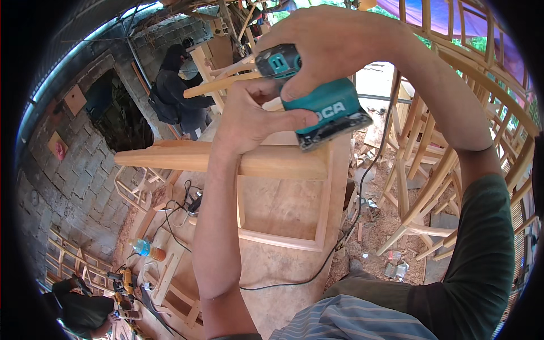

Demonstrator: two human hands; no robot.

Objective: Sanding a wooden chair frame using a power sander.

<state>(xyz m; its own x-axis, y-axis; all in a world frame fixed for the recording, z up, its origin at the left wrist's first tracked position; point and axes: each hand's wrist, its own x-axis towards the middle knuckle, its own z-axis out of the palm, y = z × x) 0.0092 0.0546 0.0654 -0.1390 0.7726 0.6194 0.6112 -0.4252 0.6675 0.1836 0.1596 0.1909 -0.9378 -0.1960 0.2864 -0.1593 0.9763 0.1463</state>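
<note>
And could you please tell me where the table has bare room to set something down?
Bare table shows inside the wooden frame, and between its near rail and the black cord. It's crowded around the sander, where left hand and right hand grip it.

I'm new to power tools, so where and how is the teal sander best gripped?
I'd grip the teal sander around its rounded housing, coming from the side opposite its flat dark base. The curved shell suits a wrapping palm, and the right hand lies over that side. The thin, flat base offers less to hold.
</note>
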